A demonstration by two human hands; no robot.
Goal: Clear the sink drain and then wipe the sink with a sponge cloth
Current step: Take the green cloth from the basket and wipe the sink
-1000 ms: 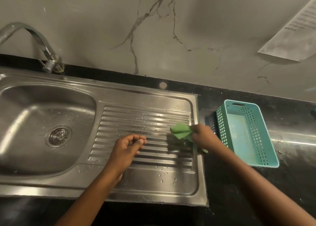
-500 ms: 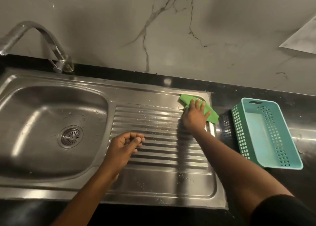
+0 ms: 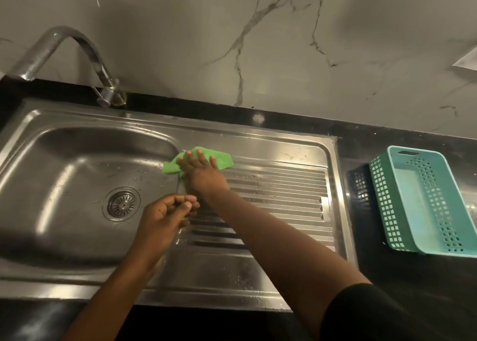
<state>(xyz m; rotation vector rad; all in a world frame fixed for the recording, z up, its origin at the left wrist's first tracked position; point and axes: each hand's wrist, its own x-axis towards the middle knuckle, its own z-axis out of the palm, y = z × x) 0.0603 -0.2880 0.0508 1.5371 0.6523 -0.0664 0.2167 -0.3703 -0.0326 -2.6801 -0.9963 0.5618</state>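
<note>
A steel sink (image 3: pixel 64 271) with a ribbed drainboard (image 3: pixel 278 193) fills the counter. Its round drain strainer (image 3: pixel 121 203) sits in the basin floor. A green sponge cloth (image 3: pixel 222 160) lies at the drainboard's far left corner, beside the basin edge. My right hand (image 3: pixel 201 173) presses flat on the cloth with straight, spread fingers. My left hand (image 3: pixel 165 217) hovers at the basin's right rim, fingers loosely curled, holding nothing that I can see.
A curved chrome tap (image 3: pixel 77 54) rises behind the basin. A teal perforated basket (image 3: pixel 438 211) stands on the black counter (image 3: pixel 387 276) right of the sink, a dark basket (image 3: pixel 360 186) tucked against it. A marbled wall runs along the back.
My right hand has slid the green cloth leftward along the far edge of the drainboard, from its right corner to beside the basin. The left hand has stayed put.
</note>
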